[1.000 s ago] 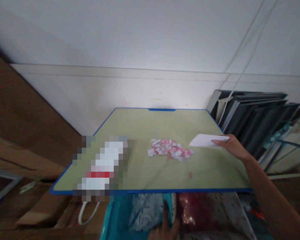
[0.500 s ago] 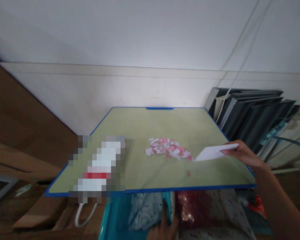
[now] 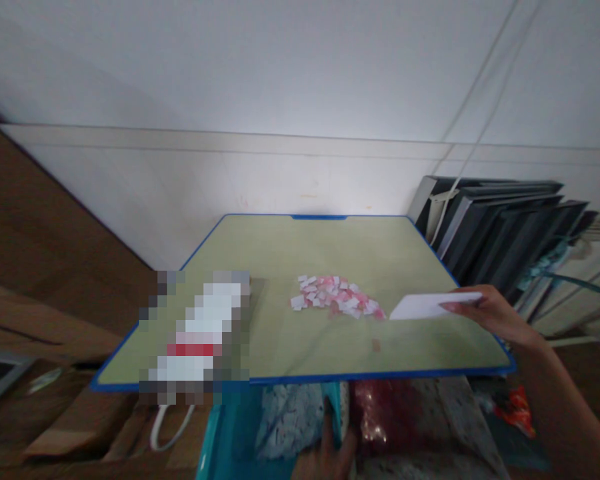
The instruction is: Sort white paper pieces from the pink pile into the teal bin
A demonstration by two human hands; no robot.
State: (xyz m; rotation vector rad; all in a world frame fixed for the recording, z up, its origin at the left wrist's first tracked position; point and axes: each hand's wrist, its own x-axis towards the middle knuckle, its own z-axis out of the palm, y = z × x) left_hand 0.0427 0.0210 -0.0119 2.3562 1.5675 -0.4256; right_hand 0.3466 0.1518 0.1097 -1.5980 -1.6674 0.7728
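My right hand (image 3: 485, 312) pinches a white card (image 3: 420, 305) at its right end, thumb towards me. The card is held over the right part of a pale green board with a blue rim (image 3: 300, 247). Just left of the card's tip lies a loose heap of small pink and white pieces (image 3: 335, 297). At the bottom, my left hand (image 3: 325, 457) grips the right wall of a teal bin (image 3: 209, 443), one finger inside and the thumb outside. Inside the bin are many small white pieces (image 3: 290, 420). The lower part of the left hand is cut off by the frame.
A blurred-out item (image 3: 200, 327) covers the board's left side, with a white loop (image 3: 167, 440) below it. Right of the bin lies a shiny dark red bag (image 3: 380, 413). Dark flat panels (image 3: 510, 227) lean against the wall at right. Cardboard (image 3: 75, 427) lies lower left.
My right hand and the card have shifted slightly right, and the card is tilted a little flatter. The heap and my left hand look the same.
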